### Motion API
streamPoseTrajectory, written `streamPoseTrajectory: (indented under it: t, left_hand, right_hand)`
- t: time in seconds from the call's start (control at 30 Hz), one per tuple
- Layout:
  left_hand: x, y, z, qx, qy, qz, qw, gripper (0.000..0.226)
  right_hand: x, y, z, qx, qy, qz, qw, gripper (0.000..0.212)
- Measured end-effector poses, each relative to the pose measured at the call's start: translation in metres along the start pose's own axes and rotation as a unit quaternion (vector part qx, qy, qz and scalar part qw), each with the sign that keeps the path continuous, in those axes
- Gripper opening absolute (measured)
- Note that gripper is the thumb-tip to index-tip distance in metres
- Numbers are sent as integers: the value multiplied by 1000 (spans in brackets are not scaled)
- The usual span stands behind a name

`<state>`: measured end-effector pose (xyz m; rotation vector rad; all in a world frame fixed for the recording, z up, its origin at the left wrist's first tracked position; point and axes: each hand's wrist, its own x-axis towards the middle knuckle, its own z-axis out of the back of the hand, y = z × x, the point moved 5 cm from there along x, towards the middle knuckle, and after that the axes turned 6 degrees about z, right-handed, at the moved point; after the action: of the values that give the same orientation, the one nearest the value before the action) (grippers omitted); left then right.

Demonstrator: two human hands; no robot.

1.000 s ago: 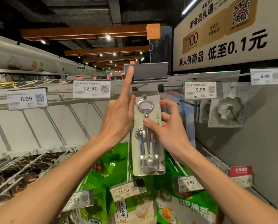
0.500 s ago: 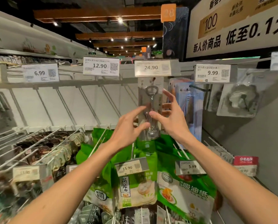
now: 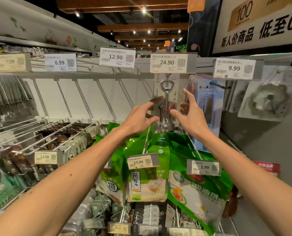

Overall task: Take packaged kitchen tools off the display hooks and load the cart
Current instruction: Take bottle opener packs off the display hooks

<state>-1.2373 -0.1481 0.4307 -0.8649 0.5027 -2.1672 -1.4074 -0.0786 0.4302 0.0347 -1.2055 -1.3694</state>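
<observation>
Corkscrew pack [image 3: 166, 92] hangs directly below 24.90 tag [image 3: 169, 63]. I read left hand [image 3: 138, 120] spread at pack's left edge; right hand [image 3: 191, 116] thumb across front, grip unconfirmed. Flanking likely steadies pack for lift-off

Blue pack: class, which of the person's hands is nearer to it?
Right. The right hand is just left of the blue pack, at the corkscrew pack; the left hand is farther left, across the corkscrew pack.

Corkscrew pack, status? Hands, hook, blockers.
Left hand open, fingers at the pack's left edge. Right hand thumb on its front, grip unclear. Corkscrew pack hangs on its hook. 24.90 tag hangs in front, above it.
</observation>
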Motion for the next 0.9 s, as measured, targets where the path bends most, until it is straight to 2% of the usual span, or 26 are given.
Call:
streamPoseTrajectory:
  t: [0.1, 0.17, 0.27, 0.4, 0.53, 0.6, 0.7, 0.8, 0.9]
  left_hand:
    - [-13, 8, 14, 29, -5, 15, 999, 55]
    - [-26, 16, 27, 71, -11, 10, 997, 36]
    - [-55, 28, 51, 137, -11, 10, 990, 16]
    - [-122, 46, 90, 221, 3, 14, 975, 15]
    - [-229, 102, 129, 333, 50, 71, 939, 29]
    - [-295, 136, 150, 365, 51, 94, 925, 39]
    - [-402, 189, 187, 401, 77, 168, 897, 54]
    - [-514, 237, 228, 430, 107, 243, 863, 60]
    - [-609, 277, 270, 422, 91, 323, 842, 64]
  right_hand:
    - [-20, 0, 5, -36, -1, 1, 999, 45]
    - [-37, 8, 3, -14, 11, 20, 1000, 24]
    - [-66, 29, -15, 49, 44, 41, 997, 11]
    - [-115, 63, -71, 50, 108, 98, 988, 15]
    - [-181, 104, -164, -7, 181, 217, 959, 33]
    - [-222, 125, -219, -18, 239, 241, 941, 39]
    - [-287, 166, -300, -17, 310, 267, 912, 41]
    - [-350, 218, -376, 8, 388, 282, 878, 42]
    - [-400, 269, -444, 15, 434, 311, 845, 43]
